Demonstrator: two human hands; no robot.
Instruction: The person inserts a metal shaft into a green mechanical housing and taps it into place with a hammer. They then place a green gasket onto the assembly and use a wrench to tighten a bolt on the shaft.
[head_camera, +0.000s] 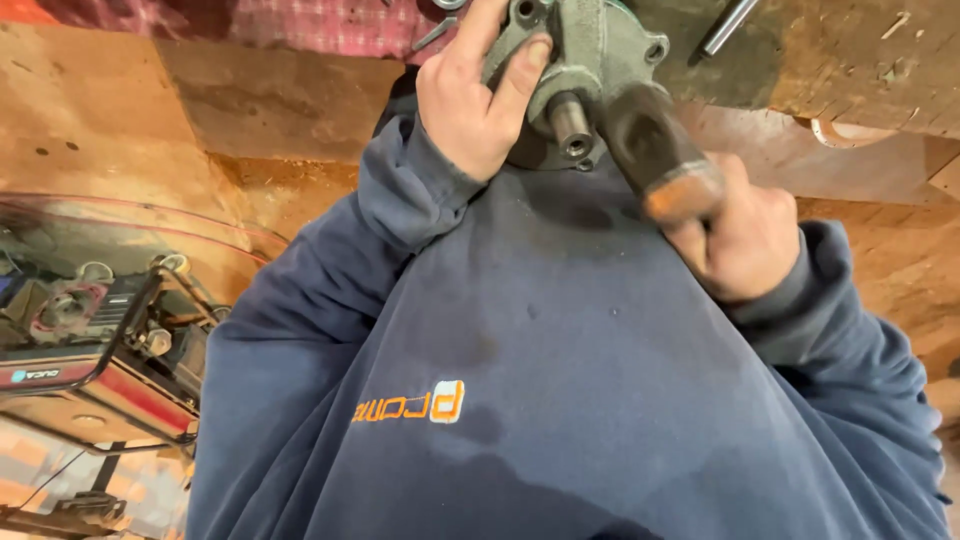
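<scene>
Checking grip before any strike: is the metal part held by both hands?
No: only the left hand grips the grey metal part; the right hand holds a dark tool handle.

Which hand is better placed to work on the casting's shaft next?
Right, likely: the right hand grips a dark-handled tool lying beside the shaft, while the left hand is wrapped on the grey-green casting.

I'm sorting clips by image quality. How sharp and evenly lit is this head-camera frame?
Head view: warm, dim light; the sweatshirt is sharp, and so is the left hand on the grey metal casting. The dark tool handle above the right hand is smeared, apparently motion blur. The machine at the left edge looks softer and bowed, as from a wide lens.
</scene>
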